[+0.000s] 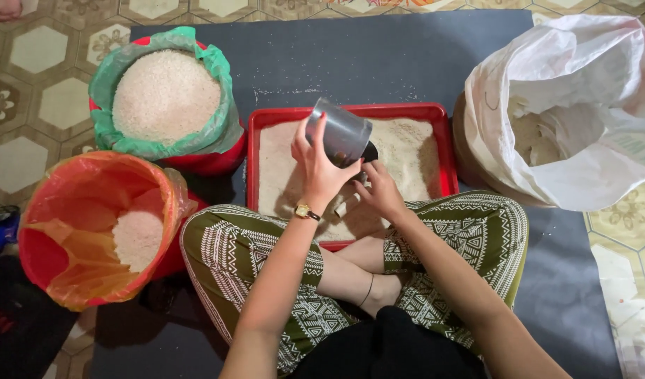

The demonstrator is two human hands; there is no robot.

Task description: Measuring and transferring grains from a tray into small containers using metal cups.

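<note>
Two bare hands work close together over the near edge of the shallow red rectangular plastic tray [445, 151], which is spread with pale grain and sits on the dark grey floor mat [378, 60] just beyond the person's crossed legs in green patterned trousers [231, 256].

Left hand [321, 168]: wears a gold wristwatch [305, 211]; fingers wrapped around the translucent grey plastic cup [340, 133], holding it above the tray. Cup is tilted, its long axis running from upper left to lower right, mouth turned down toward the right hand.

Right hand [380, 193]: sits just below and right of the cup's mouth, fingers curled around something small and dark; too hidden to name. Whether it is gripped tight or only cradled, cannot tell. The cup's mouth and this hand are nearly touching, so the right hand is the nearer one to the opening, the left the one carrying the weight.

Farther left: red bucket lined with an orange plastic bag [70, 231], partly filled with white rice, just beside the left knee. Beyond it, a red tub lined with a green plastic bag [217, 67], heaped with white rice, touching the tray's left corner.

Far right: large white woven sack [582, 112], open-mouthed, pale grain inside, just beside the tray's right wall.
</note>
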